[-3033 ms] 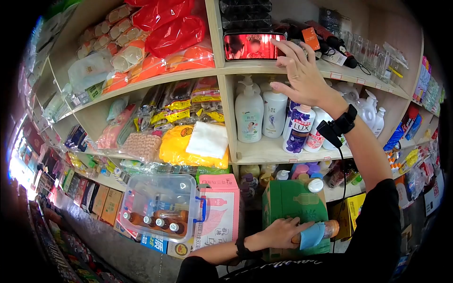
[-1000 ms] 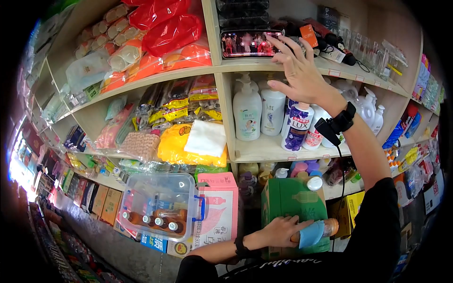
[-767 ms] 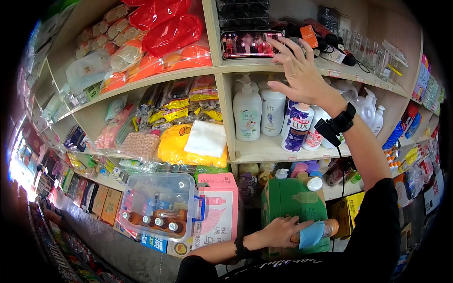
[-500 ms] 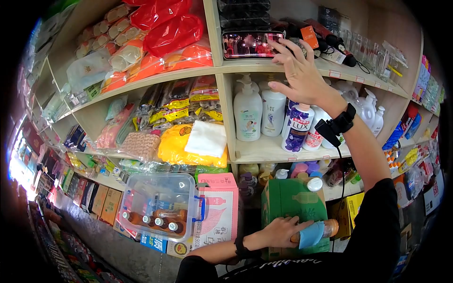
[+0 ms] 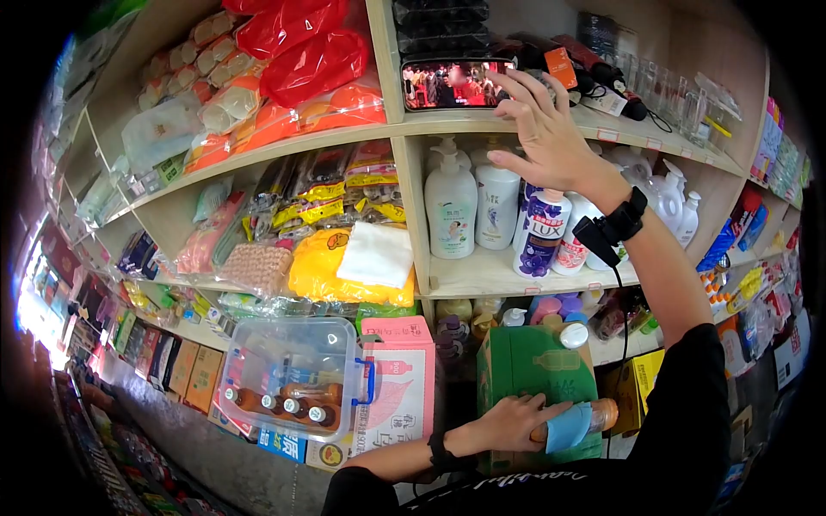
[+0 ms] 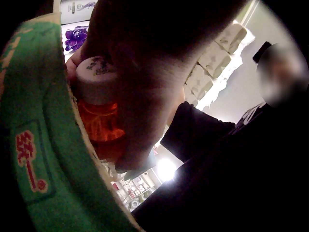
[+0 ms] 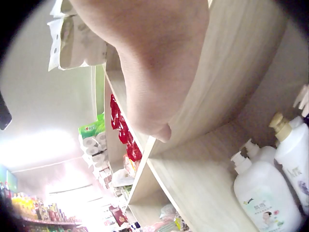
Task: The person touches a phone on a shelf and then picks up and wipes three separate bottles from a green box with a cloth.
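Note:
In the head view my left hand point(image 5: 509, 424) holds an orange-brown drink bottle point(image 5: 609, 414) lying on its side on top of a green carton point(image 5: 525, 365). A light blue wrap point(image 5: 568, 427) goes round the bottle's middle. In the left wrist view, my fingers curl about the bottle point(image 6: 100, 121) beside its white cap point(image 6: 96, 79). My right hand point(image 5: 551, 133) is raised at the upper shelf, fingers loosely spread. Its fingertips overlap the right end of a phone point(image 5: 456, 84), which stands sideways with a lit video picture.
Pump bottles point(image 5: 452, 211) and a LUX bottle point(image 5: 544, 232) stand below the right hand. A clear plastic bin point(image 5: 331, 340) with several brown bottles sits at left beside a pink-white carton point(image 5: 417, 344). A cable point(image 5: 627, 344) hangs from the right wrist.
The picture on the phone screen has changed from a close red scene to a crowd. Both hands stay nearly where they were; the head view has shifted slightly.

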The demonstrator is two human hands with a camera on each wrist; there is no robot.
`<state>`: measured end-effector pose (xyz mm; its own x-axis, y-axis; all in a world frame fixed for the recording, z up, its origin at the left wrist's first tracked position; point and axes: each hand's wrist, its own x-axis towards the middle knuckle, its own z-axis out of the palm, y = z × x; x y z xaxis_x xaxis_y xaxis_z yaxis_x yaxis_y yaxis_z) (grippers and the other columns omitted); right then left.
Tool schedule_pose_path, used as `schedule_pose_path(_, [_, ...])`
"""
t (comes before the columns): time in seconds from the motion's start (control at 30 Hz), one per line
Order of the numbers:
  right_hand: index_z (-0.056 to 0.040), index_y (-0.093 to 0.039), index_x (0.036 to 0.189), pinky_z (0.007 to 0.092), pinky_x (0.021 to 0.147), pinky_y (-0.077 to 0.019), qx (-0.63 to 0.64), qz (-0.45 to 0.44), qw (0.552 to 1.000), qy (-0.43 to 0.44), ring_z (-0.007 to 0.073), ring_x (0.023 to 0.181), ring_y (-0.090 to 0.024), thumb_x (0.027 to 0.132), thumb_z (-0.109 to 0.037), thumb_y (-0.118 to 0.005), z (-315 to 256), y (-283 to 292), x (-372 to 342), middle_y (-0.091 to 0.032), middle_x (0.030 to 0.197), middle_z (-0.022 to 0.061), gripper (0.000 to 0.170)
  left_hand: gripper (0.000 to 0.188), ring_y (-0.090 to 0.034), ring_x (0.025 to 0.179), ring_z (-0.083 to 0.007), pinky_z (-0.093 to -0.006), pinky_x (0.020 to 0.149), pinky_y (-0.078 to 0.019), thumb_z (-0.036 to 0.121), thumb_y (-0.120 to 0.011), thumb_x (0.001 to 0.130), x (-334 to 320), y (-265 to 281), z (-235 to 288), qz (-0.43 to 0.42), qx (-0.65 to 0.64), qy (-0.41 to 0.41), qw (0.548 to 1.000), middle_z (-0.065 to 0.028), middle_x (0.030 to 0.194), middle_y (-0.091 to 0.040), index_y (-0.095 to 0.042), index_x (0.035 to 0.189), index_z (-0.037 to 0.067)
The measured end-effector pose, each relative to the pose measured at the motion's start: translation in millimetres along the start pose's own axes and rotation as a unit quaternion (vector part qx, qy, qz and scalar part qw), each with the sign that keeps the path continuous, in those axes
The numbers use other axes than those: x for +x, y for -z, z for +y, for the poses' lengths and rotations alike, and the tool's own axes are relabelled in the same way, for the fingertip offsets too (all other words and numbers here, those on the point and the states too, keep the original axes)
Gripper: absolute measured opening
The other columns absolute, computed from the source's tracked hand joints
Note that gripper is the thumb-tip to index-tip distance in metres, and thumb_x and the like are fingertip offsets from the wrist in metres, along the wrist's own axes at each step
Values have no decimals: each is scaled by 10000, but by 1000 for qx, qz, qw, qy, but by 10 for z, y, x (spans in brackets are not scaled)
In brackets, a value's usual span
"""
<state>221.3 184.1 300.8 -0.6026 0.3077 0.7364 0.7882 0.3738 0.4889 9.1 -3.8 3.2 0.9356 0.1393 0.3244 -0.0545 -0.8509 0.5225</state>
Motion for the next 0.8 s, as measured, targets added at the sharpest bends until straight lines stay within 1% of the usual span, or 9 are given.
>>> schedule_pose_path(0.23, [-113, -444, 1251, 595, 1226, -176, 27, -5, 1000, 6, 365, 1489, -321, 895, -407, -743, 29, 31, -8, -380, 1614, 147, 551, 1030, -696, 829, -387, -441, 717, -586, 412, -879, 723, -1, -3, -7, -12, 7, 4, 1000, -153, 1023, -585, -394, 1609, 211])
schedule_pose_path(0.4, [-108, -445, 1261, 591, 1221, -188, 27, -13, 1000, 6, 369, 1486, -320, 891, -413, -748, 42, 28, -17, -382, 1610, 151, 567, 1042, -693, 839, -399, -457, 750, -582, 412, -877, 719, 5, 27, 10, -15, 8, 5, 1000, -159, 1033, -588, -385, 1616, 215])
schedule_pose_path(0.63, [-91, -462, 1252, 594, 1205, -211, 23, -4, 1000, 11, 368, 1465, -342, 880, -411, -756, 43, 0, -20, -417, 1567, 159, 572, 1038, -686, 852, -400, -466, 747, -578, 402, -873, 729, 13, 27, 18, -30, 2, 15, 999, -159, 1038, -585, -375, 1621, 215])
schedule_pose_path(0.8, [-82, -465, 1250, 595, 1193, -227, 16, 5, 1000, 22, 367, 1452, -354, 872, -408, -761, 40, -2, -10, -425, 1552, 164, 580, 1022, -685, 840, -367, -438, 713, -575, 393, -875, 737, 13, 19, 5, -11, -4, 0, 1000, -146, 1019, -578, -384, 1615, 214])
